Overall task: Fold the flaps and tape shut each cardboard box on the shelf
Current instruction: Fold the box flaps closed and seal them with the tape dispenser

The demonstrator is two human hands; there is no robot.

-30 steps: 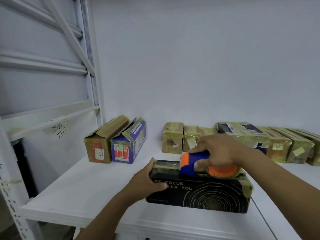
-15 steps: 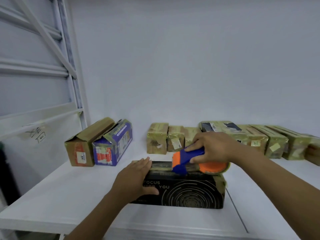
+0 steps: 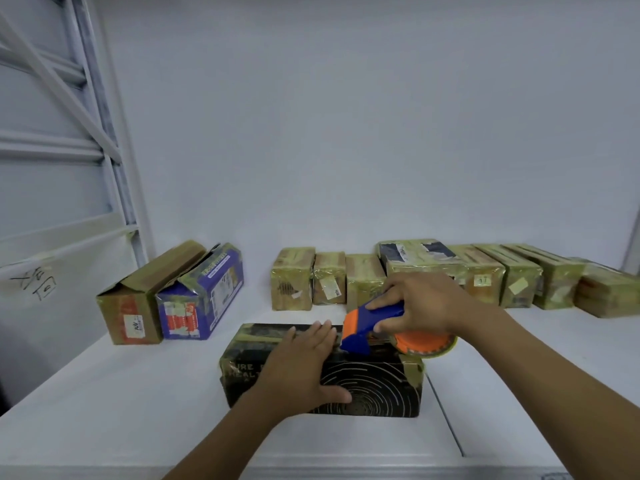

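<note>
A plain white painted wall (image 3: 346, 133) fills the back. At the left stands a white metal upright post (image 3: 119, 188). A white diagonal metal brace (image 3: 59, 85) crosses flat white horizontal rails (image 3: 45, 148) and meets this post. Below them is a white side panel (image 3: 62, 317) with black handwritten marks (image 3: 33, 284) on it. A dark gap (image 3: 4, 393) shows at the lower left edge.
</note>
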